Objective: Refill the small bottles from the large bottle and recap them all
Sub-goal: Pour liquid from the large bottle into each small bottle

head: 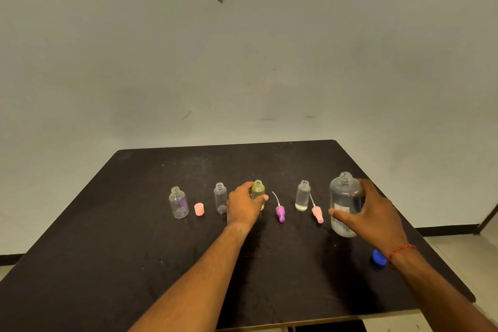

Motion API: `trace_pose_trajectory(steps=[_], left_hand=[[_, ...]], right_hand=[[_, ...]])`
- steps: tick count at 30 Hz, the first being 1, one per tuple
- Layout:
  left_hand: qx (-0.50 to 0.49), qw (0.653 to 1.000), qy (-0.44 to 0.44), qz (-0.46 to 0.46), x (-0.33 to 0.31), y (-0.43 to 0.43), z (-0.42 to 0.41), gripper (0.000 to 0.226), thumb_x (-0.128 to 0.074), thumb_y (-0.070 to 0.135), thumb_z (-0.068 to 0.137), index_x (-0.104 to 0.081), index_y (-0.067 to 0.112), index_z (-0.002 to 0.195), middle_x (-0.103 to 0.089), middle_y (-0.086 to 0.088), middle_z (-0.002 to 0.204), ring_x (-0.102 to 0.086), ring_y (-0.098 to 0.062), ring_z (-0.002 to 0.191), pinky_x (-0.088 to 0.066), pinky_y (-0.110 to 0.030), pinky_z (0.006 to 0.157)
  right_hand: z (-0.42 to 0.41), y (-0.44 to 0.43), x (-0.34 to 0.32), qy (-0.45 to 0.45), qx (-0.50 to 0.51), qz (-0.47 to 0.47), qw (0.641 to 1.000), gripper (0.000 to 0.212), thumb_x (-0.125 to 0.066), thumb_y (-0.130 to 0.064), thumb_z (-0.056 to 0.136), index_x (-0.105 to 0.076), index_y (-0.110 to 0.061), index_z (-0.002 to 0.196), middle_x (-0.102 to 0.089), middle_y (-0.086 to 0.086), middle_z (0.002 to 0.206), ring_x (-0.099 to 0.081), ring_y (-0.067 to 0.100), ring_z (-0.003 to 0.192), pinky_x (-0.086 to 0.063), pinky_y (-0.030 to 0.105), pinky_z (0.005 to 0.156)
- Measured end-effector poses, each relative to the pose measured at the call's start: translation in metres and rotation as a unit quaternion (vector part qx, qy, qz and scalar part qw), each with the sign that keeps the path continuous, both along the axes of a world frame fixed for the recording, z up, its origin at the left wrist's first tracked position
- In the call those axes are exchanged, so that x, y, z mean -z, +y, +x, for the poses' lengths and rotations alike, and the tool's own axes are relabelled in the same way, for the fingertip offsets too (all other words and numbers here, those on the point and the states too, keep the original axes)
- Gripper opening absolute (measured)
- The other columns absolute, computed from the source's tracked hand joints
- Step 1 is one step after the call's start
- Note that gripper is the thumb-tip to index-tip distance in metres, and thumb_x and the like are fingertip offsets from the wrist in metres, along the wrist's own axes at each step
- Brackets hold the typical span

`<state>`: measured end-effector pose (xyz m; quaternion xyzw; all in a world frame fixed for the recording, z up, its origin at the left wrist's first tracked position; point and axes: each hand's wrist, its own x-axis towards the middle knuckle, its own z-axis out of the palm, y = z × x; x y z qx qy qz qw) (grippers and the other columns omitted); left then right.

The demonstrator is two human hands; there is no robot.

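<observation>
Several small uncapped bottles stand in a row on the black table [134, 237]. My left hand [244, 205] grips the yellowish small bottle [258, 191] in the middle. My right hand [369, 210] grips the large clear bottle [345, 202], which stands uncapped on the table at the right. A clear small bottle [303, 195] with a little liquid stands between them. Further left stand a clear small bottle [220, 198] and a purple-tinted small bottle [178, 203].
A pink cap [199, 209] lies between the two left bottles. A purple spray top [280, 212] and a pink spray top [317, 213] lie with their tubes pointing away. A blue cap [379, 257] lies near my right wrist. The table's right edge is close.
</observation>
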<state>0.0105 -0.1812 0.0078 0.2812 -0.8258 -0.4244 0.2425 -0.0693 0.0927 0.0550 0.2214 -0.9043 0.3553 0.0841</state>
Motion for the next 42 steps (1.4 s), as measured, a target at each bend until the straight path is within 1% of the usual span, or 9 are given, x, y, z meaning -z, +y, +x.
trace_pose_trajectory(steps=[7,12,18,20,22,26,30,34,42], left_hand=[[0.005,1.0,0.01,0.011,0.003,0.0,0.009,0.063,-0.084,0.029,0.084,-0.059,0.017,0.14,-0.07,-0.002,0.131,-0.065,-0.016,0.12,-0.05,-0.027,0.098],[-0.004,0.999,0.039,0.002,0.002,0.001,0.025,0.062,-0.083,0.033,0.085,-0.06,0.016,0.139,-0.066,-0.001,0.135,-0.061,-0.014,0.125,-0.048,-0.025,0.1],[-0.033,0.994,0.1,-0.007,0.001,0.005,0.053,0.038,-0.082,0.034,0.086,-0.072,0.018,0.118,-0.073,0.007,0.114,-0.066,-0.003,0.103,-0.05,-0.013,0.084],[-0.043,0.992,0.118,0.004,0.002,0.004,0.064,0.029,-0.081,0.033,0.086,-0.075,0.018,0.11,-0.074,0.01,0.102,-0.067,-0.002,0.094,-0.056,-0.02,0.083],[-0.052,0.99,0.129,0.017,0.003,0.001,0.074,0.023,-0.08,0.032,0.087,-0.075,0.018,0.105,-0.072,0.012,0.096,-0.068,-0.002,0.091,-0.058,-0.022,0.083],[-0.08,0.988,0.132,0.011,0.005,-0.01,0.09,0.019,-0.079,0.03,0.088,-0.076,0.019,0.103,-0.072,0.012,0.093,-0.068,0.0,0.088,-0.051,-0.01,0.077],[-0.097,0.987,0.128,0.016,0.009,-0.025,0.098,0.023,-0.08,0.03,0.088,-0.074,0.017,0.107,-0.072,0.01,0.098,-0.068,-0.003,0.092,-0.057,-0.024,0.085],[-0.107,0.989,0.103,0.016,0.014,-0.036,0.098,0.041,-0.082,0.032,0.086,-0.068,0.018,0.122,-0.07,0.008,0.114,-0.064,-0.005,0.103,-0.053,-0.024,0.091],[-0.079,0.995,0.054,0.031,0.016,-0.047,0.082,0.061,-0.083,0.033,0.084,-0.06,0.014,0.137,-0.066,-0.001,0.134,-0.062,-0.015,0.125,-0.049,-0.027,0.101]], right_hand=[[0.003,0.001,-0.004,0.021,-0.007,-0.009,1.0,0.081,-0.081,-0.061,0.058,-0.041,-0.032,0.123,-0.064,0.0,0.116,-0.065,0.026,0.096,-0.055,0.04,0.084],[0.013,-0.001,-0.007,0.037,-0.016,-0.021,0.999,0.082,-0.08,-0.063,0.057,-0.042,-0.033,0.123,-0.064,-0.001,0.116,-0.064,0.024,0.096,-0.055,0.038,0.083],[0.031,-0.011,-0.009,0.045,-0.031,-0.026,0.998,0.08,-0.082,-0.061,0.059,-0.041,-0.036,0.122,-0.063,-0.004,0.113,-0.059,0.016,0.087,-0.054,0.035,0.081],[0.038,-0.016,-0.009,0.046,-0.041,-0.031,0.998,0.077,-0.083,-0.059,0.059,-0.04,-0.039,0.12,-0.063,-0.008,0.109,-0.058,0.013,0.085,-0.055,0.034,0.08],[0.044,-0.021,-0.009,0.045,-0.05,-0.037,0.997,0.076,-0.083,-0.058,0.059,-0.04,-0.04,0.119,-0.062,-0.009,0.107,-0.059,0.013,0.085,-0.053,0.031,0.078],[0.055,-0.032,-0.003,0.046,-0.068,-0.036,0.996,0.078,-0.083,-0.056,0.06,-0.041,-0.035,0.123,-0.063,-0.004,0.116,-0.059,0.013,0.09,-0.052,0.029,0.08],[0.064,-0.042,0.002,0.04,-0.075,-0.031,0.996,0.083,-0.082,-0.059,0.059,-0.04,-0.033,0.127,-0.062,-0.002,0.122,-0.06,0.016,0.097,-0.054,0.033,0.084],[0.071,-0.052,0.005,0.034,-0.081,-0.027,0.996,0.084,-0.079,-0.064,0.058,-0.039,-0.035,0.126,-0.063,-0.003,0.12,-0.055,0.01,0.09,-0.049,0.025,0.078],[0.075,-0.069,0.005,0.026,-0.081,-0.023,0.996,0.087,-0.079,-0.066,0.057,-0.04,-0.032,0.127,-0.063,-0.004,0.12,-0.062,0.016,0.097,-0.056,0.036,0.084]])
